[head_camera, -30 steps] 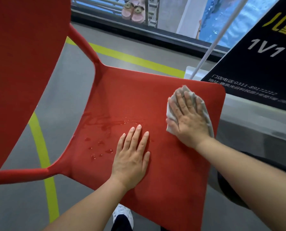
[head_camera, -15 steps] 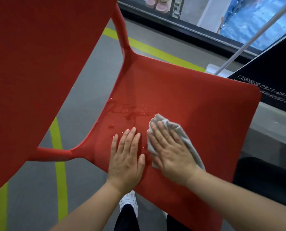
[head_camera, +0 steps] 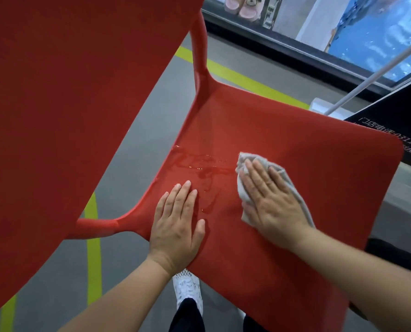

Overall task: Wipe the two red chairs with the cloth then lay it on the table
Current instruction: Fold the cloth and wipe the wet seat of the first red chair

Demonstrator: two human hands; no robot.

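A red plastic chair fills the head view: its seat [head_camera: 295, 152] lies below me and its backrest [head_camera: 63, 99] rises at the left. A smear of water [head_camera: 199, 168] glistens on the seat's left part. My right hand [head_camera: 271, 200] presses flat on a folded grey cloth [head_camera: 244, 190], just right of the water. My left hand [head_camera: 178, 224] rests flat on the seat's near left corner, fingers spread, holding nothing. Only one red chair is in view.
Grey floor with yellow-green lines [head_camera: 93, 248] lies under the chair. A black sign with white print [head_camera: 396, 121] and a white pole [head_camera: 376, 68] stand at the right. Pink slippers [head_camera: 242, 7] sit on a rack behind. My white shoe [head_camera: 187, 291] is below the seat.
My right hand slid the cloth from the seat's far right edge toward the left hand, then back a little to the right. The left hand stayed on the seat.
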